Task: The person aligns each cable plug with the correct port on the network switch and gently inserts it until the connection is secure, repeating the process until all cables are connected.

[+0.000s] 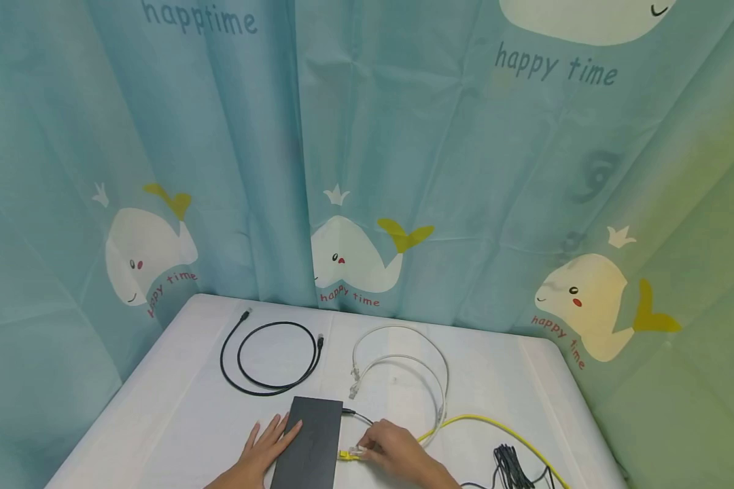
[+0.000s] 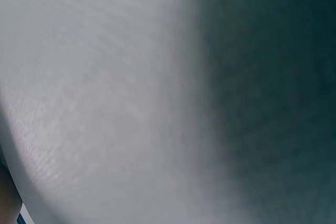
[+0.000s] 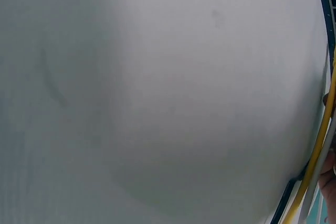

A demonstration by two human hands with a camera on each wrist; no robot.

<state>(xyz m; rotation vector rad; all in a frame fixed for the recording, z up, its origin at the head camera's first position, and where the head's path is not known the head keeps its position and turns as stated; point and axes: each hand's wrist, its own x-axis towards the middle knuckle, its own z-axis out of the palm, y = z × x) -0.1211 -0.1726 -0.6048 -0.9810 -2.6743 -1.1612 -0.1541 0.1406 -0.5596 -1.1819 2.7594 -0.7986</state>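
Note:
In the head view a flat black box (image 1: 308,441) lies at the table's front. My left hand (image 1: 258,454) rests on its left side, fingers extended and fingertips on the top. At the box's right side, my right hand (image 1: 397,451) pinches the clear plug (image 1: 357,450) of a white network cable (image 1: 445,380). Right beside that plug, a yellow network cable's plug (image 1: 346,456) sits at the box's edge. Above it a thin black lead (image 1: 348,411) enters the same side. The right wrist view catches the yellow cable (image 3: 321,145) and part of the hand at its edge.
A coiled black network cable (image 1: 269,388) lies at the back left. Two more clear plugs (image 1: 354,391) of white cable lie beyond the box. The yellow cable (image 1: 508,428) curves off to the right, near a bundled black cord (image 1: 510,467). A printed curtain (image 1: 367,136) hangs behind the table.

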